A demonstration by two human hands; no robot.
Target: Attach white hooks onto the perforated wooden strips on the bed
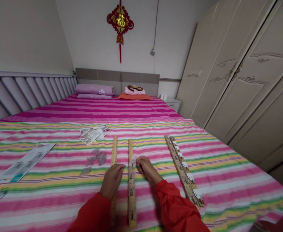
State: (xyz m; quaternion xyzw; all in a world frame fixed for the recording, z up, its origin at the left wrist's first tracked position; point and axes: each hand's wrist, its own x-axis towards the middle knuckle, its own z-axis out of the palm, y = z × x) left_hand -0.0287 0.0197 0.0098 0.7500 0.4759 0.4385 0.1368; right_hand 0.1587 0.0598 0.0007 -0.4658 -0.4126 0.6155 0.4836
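My right hand [145, 166] pinches the edge of a small clear plastic bag [133, 162] above the middle wooden strip [132, 201]. Several small metal fittings sit along the near half of that strip, which is pierced with holes. My left hand [112, 178] is closed, thumb and finger together, left of the bag; anything between its fingertips is too small to make out. Beneath the left hand runs another wooden strip [114, 146], bare where it shows and partly hidden by the hand and sleeve.
Crumpled clear bags [99, 158] lie left of the strips, with flat packets [90, 133] behind. Farther left is a long packaged item [25, 162]. At right, two strips [180, 164] carry metal fittings, one with white round pieces. All rest on a striped bedsheet [66, 199].
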